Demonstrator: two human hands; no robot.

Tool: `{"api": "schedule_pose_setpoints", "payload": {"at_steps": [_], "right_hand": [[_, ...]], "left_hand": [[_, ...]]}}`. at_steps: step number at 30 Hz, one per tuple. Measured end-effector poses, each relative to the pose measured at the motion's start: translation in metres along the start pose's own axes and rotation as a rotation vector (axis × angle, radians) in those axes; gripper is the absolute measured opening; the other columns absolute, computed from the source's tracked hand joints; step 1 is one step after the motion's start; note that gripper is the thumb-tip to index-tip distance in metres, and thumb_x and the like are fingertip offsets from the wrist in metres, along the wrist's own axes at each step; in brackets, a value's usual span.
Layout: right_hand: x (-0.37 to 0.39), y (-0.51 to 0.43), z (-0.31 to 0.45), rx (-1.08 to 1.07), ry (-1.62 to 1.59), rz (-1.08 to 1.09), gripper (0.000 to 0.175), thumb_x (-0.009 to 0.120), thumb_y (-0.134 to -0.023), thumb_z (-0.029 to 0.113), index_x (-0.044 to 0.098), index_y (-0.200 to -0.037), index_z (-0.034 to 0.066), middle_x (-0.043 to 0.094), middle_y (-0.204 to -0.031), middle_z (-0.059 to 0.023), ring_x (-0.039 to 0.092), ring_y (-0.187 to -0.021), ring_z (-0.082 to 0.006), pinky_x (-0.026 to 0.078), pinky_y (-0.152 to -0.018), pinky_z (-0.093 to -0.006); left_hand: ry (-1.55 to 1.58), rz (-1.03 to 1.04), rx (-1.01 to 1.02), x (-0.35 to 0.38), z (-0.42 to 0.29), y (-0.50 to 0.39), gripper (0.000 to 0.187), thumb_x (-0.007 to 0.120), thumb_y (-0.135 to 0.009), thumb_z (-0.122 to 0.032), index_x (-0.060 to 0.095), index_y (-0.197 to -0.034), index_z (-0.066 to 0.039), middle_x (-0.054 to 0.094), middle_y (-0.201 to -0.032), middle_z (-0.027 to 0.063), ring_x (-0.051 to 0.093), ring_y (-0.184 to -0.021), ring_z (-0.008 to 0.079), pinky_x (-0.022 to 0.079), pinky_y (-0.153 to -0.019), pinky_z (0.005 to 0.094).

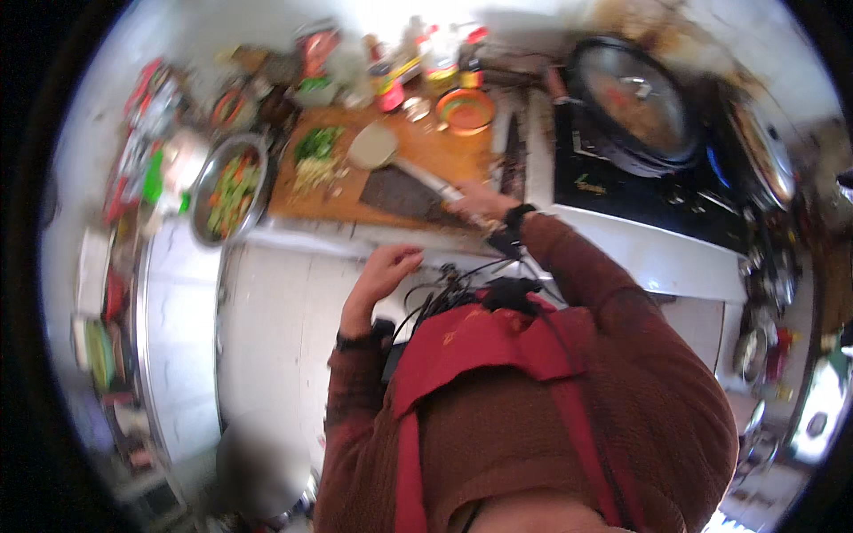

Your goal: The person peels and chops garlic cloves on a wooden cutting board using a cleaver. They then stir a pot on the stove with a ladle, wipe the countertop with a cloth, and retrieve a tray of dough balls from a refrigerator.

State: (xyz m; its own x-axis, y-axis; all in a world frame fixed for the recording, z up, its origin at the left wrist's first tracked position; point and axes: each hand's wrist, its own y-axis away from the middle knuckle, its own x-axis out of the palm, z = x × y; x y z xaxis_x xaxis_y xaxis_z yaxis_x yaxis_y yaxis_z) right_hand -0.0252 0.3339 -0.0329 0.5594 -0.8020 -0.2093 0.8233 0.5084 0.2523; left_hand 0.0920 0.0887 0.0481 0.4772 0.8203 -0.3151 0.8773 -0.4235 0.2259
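My right hand (485, 202) grips the long handle of a ladle or turner (423, 174), blurred, with its pale round head (373, 145) at the upper left. Under the handle, a dark cleaver blade (398, 194) lies flat on the wooden cutting board (320, 206). Chopped green leaves (318, 142) and a heap of pale chopped pieces (316, 172) rest on the board's left part. My left hand (386, 274) hangs in front of the counter edge, loosely curled, with nothing in it. Left of the board, a metal bowl (196, 212) contains cut green and orange vegetables (234, 193).
An orange bowl (465, 112) and several bottles (440, 63) stand along the back of the board. To the right, a lidded pan (630, 100) sits on a black gas stove (600, 190). A round metal lid (766, 150) leans beside it. Dark cables (440, 286) hang at my apron (466, 346).
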Motion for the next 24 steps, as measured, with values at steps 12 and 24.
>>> {"api": "schedule_pose_setpoints", "payload": {"at_steps": [12,24], "right_hand": [[-0.006,0.009,-0.003,-0.113,0.765,-0.443,0.03,0.057,-0.071,0.011,0.06,-0.1,0.0055,0.061,-0.081,-0.0204,0.059,-0.079,-0.0384,0.047,-0.068,-0.0469],[-0.108,0.38,-0.03,0.525,0.453,-0.973,0.034,0.066,-0.073,0.022,0.063,-0.104,0.0069,0.066,-0.086,-0.013,0.064,-0.077,-0.0263,0.051,-0.071,-0.0344]], "left_hand": [[-0.143,0.306,0.058,0.02,0.008,-0.039,0.029,0.062,-0.082,-0.015,0.06,-0.104,0.002,0.066,-0.084,0.0103,0.061,-0.073,0.0138,0.048,-0.067,0.0266],[-0.109,0.515,0.222,0.077,-0.038,-0.091,0.031,0.066,-0.075,-0.01,0.061,-0.104,-0.001,0.063,-0.085,0.005,0.059,-0.069,0.0101,0.048,-0.064,0.0234]]}}
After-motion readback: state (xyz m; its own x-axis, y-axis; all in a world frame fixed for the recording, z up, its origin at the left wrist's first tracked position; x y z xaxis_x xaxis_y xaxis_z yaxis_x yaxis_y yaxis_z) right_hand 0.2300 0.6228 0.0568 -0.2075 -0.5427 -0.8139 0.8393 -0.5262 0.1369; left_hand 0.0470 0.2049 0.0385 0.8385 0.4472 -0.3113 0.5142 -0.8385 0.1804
